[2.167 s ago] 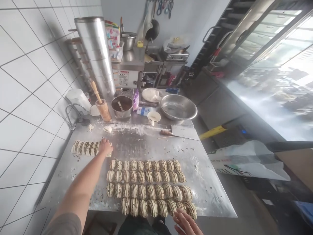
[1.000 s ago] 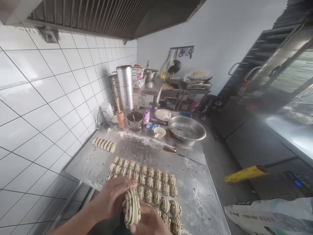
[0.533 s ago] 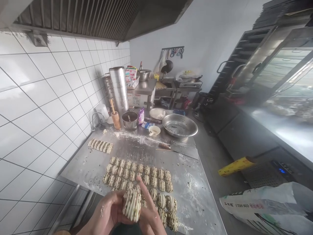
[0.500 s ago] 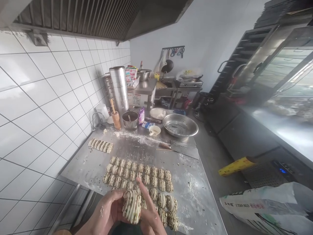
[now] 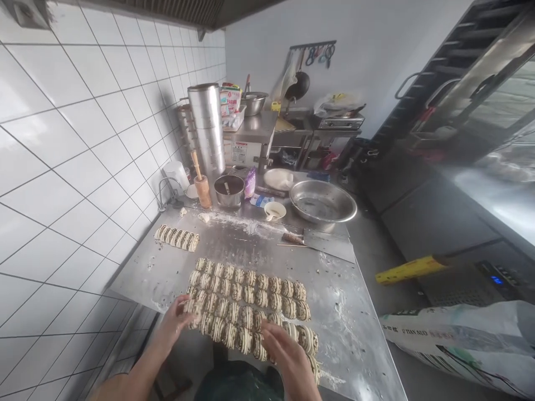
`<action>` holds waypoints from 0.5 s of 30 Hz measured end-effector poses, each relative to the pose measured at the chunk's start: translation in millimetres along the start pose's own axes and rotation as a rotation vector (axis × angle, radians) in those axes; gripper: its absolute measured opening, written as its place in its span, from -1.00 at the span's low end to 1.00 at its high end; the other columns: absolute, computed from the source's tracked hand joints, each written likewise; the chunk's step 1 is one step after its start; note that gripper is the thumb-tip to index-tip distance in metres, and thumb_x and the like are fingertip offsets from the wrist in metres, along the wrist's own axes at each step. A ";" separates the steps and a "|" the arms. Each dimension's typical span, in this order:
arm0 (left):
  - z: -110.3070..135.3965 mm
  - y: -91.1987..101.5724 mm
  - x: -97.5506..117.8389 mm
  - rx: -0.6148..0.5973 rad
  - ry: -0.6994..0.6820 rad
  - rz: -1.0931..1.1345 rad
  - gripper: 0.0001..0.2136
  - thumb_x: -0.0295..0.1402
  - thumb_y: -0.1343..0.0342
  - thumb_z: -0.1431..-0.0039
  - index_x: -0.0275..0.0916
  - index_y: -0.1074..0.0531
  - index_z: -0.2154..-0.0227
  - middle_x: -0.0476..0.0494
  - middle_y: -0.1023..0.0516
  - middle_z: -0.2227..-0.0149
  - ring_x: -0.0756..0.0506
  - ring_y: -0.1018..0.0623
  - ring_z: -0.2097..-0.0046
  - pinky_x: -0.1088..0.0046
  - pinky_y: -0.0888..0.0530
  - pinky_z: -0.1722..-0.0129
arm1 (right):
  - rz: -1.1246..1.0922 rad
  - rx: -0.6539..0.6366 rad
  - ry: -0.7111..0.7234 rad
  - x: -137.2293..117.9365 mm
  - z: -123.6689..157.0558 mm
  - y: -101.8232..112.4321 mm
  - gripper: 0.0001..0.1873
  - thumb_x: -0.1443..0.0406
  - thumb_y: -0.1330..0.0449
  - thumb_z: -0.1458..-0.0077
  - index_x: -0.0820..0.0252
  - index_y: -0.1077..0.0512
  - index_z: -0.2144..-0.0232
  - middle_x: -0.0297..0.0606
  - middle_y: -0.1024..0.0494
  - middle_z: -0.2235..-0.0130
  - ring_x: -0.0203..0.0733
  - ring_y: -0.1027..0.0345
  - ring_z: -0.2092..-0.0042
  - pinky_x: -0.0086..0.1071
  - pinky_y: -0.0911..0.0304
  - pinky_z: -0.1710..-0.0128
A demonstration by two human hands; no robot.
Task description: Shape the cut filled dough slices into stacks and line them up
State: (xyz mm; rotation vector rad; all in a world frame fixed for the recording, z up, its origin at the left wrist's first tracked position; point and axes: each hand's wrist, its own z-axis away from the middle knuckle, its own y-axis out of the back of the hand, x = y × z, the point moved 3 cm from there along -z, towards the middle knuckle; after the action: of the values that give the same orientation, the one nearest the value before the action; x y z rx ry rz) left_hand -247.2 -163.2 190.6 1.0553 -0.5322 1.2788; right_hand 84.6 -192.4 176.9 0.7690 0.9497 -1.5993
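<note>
My left hand [image 5: 173, 323] pinches one end of a long striped dough strip [image 5: 228, 331] flecked with green filling. My right hand [image 5: 286, 353], back toward me, grips its other end. The strip stretches between them just over the near edge of the steel table [image 5: 234, 245]. Several rows of the same twisted dough pieces [image 5: 251, 287] lie side by side beyond my hands. A separate short row of dough pieces [image 5: 176, 238] lies at the far left, near the tiled wall.
A cleaver [image 5: 324, 245] lies on the floured far right of the table. Behind it are a wide metal bowl [image 5: 322, 201], a white cup [image 5: 275, 210], a small pot [image 5: 229, 189], a wooden holder [image 5: 203, 186] and stacked steamers [image 5: 205, 128]. A flour bag [image 5: 460, 345] lies at right.
My hands held one compact dough piece up close together; now they have moved apart and down, with the dough drawn out long between them. My view has tilted downward.
</note>
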 end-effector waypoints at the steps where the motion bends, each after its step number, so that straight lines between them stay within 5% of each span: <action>1: -18.0 14.0 -15.7 0.034 0.039 -0.133 -0.34 0.02 -0.28 -0.02 -0.19 -0.36 -0.14 -0.28 -0.59 0.04 -0.29 -0.58 0.01 0.23 -0.51 0.05 | -0.036 0.061 -0.032 7.4 -6.1 6.8 -0.34 -0.23 -0.38 0.04 0.10 -0.65 0.10 -0.11 -0.49 -0.24 0.19 -0.37 -0.25 -0.15 -0.39 -0.20; 4: -58.6 32.1 -54.6 0.027 0.105 -0.326 -0.44 -0.01 -0.24 -0.04 -0.23 -0.43 -0.04 -0.29 -0.62 0.10 -0.30 -0.61 0.06 0.23 -0.52 0.10 | -0.102 0.192 -0.116 30.1 -23.0 19.1 -0.29 -0.23 -0.42 0.13 0.09 -0.64 0.07 -0.16 -0.54 -0.20 0.13 -0.39 -0.23 -0.29 -0.50 -0.02; 8: -88.9 17.7 -85.0 -0.026 0.080 -0.407 -0.50 -0.06 -0.22 -0.07 -0.24 -0.48 -0.01 -0.33 -0.61 0.00 -0.30 -0.60 -0.02 0.26 -0.50 0.01 | -0.145 0.243 -0.168 48.1 -38.2 12.9 -0.29 -0.20 -0.45 0.16 0.10 -0.64 0.07 -0.20 -0.54 -0.19 0.10 -0.38 -0.25 -0.35 -0.54 0.05; 15: -101.8 6.2 -98.3 -0.055 0.003 -0.655 -0.46 -0.08 -0.11 -0.21 -0.32 -0.43 -0.15 -0.45 -0.54 -0.15 -0.36 -0.54 -0.16 0.20 -0.46 -0.07 | -0.189 0.309 -0.239 63.0 -50.8 -5.6 -0.33 -0.20 -0.43 0.17 0.08 -0.63 0.12 -0.15 -0.51 -0.22 0.17 -0.37 -0.27 -0.29 -0.56 0.06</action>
State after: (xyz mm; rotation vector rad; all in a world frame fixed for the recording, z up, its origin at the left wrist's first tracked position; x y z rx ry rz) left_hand -300.9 -126.0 65.0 1.0618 -0.1846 0.6826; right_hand 65.6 -176.1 99.7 0.6909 0.6246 -1.9843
